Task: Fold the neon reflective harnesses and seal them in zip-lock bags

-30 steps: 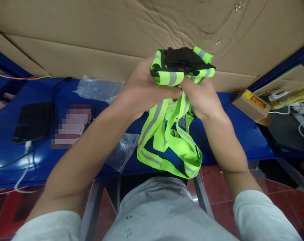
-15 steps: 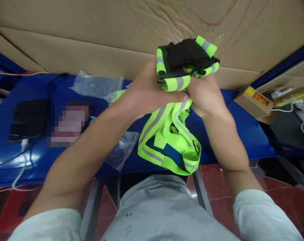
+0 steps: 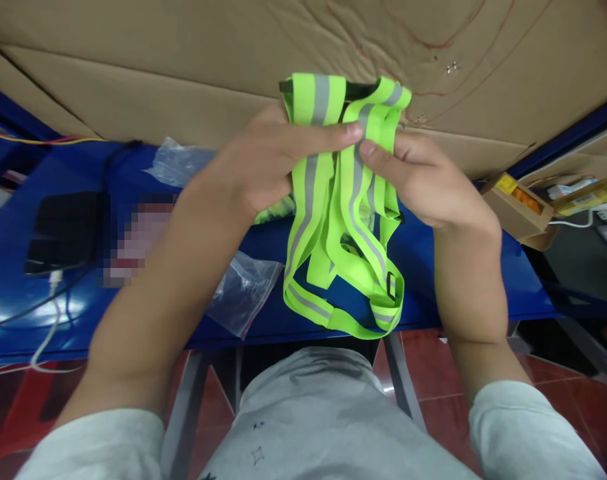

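Note:
Bunched neon-yellow straps with a grey stripe, which look like a reflective vest (image 3: 308,180), hang between my two hands over the blue table. My left hand (image 3: 278,150) grips the upper left straps, its thumb lying across their front. From the right, my right hand (image 3: 413,167) pinches the upper right straps, thumb in front and fingers behind. The two thumb tips are close together. Black parts peek out at the top behind the folded straps, mostly covered. Lower down, loose loops dangle near the table's front edge, with a small black slider (image 3: 391,285) on one strap.
On the blue table (image 3: 423,287) lie clear plastic bags (image 3: 246,293), one partly behind my left arm. More neon-yellow material (image 3: 276,210) is behind my left hand. A black device (image 3: 63,230) with a white cable lies left. An open cardboard box (image 3: 516,210) stands right; cardboard covers the back.
The top of the bundle has turned over: the black buckle that faced me is now behind the straps. My hands have moved apart, and both thumbs now lie on the front.

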`<state>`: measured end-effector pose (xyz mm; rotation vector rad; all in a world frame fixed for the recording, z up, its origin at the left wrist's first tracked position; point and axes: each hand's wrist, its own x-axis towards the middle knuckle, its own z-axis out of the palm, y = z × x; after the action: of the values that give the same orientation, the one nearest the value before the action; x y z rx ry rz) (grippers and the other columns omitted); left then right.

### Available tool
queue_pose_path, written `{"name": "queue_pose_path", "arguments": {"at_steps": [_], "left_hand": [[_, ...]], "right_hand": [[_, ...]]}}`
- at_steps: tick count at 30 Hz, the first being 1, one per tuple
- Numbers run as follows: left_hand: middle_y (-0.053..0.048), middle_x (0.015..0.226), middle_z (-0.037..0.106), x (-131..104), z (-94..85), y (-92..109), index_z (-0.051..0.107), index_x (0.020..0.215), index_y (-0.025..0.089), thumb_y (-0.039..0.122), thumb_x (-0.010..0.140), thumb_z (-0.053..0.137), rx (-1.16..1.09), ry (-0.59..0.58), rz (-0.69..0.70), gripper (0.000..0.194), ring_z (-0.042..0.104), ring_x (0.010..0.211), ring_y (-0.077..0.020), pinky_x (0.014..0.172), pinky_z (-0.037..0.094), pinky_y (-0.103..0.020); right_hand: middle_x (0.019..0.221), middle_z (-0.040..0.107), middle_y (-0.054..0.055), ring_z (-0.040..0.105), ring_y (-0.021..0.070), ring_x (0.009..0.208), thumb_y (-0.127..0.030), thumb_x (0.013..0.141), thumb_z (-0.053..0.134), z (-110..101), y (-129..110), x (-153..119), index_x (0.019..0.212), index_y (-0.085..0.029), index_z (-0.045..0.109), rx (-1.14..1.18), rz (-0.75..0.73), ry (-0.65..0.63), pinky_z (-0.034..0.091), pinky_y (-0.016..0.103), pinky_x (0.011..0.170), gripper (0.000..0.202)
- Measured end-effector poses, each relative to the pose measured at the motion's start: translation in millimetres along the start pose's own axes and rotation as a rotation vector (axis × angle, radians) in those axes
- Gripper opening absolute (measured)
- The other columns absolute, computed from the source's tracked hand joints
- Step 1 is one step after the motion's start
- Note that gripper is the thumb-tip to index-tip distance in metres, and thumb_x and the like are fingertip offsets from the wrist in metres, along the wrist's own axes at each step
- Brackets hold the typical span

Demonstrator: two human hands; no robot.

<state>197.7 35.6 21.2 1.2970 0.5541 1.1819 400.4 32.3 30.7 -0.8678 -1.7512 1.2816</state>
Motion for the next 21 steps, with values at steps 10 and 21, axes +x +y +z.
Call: {"name": "queue_pose_path", "arguments": {"at_steps": [10,21], "left_hand": [[-0.004,0.096,0.079,8.7,-1.2,-3.4,0.08,0.099,0.016,0.029,0.093,0.081,-0.046,0.002,-0.019,0.014,0.072,0.094,-0.0219,0.092,0.062,-0.039],[0.001,0.114,0.08,3.8,-7.4,-10.5,0.08,0.11,0.021,0.021,0.083,0.089,0.06,-0.248,0.032,0.028,0.072,0.105,-0.0159,0.095,0.059,-0.025]], "right_hand": [[0.088,0.077,-0.001,0.074,0.0198,0.081,-0.05,0.094,0.073,16.9,-4.3,4.0,0.086,-0.03,0.07,0.165,-0.008,0.021,0.066,0.034,0.081,0.022],[0.089,0.076,-0.002,0.07,0.0263,0.114,-0.026,0.081,0.086,14.1,-10.6,-8.0,0.073,-0.029,0.068,-0.02,0.021,0.059,0.057,0.039,0.108,0.02]]}}
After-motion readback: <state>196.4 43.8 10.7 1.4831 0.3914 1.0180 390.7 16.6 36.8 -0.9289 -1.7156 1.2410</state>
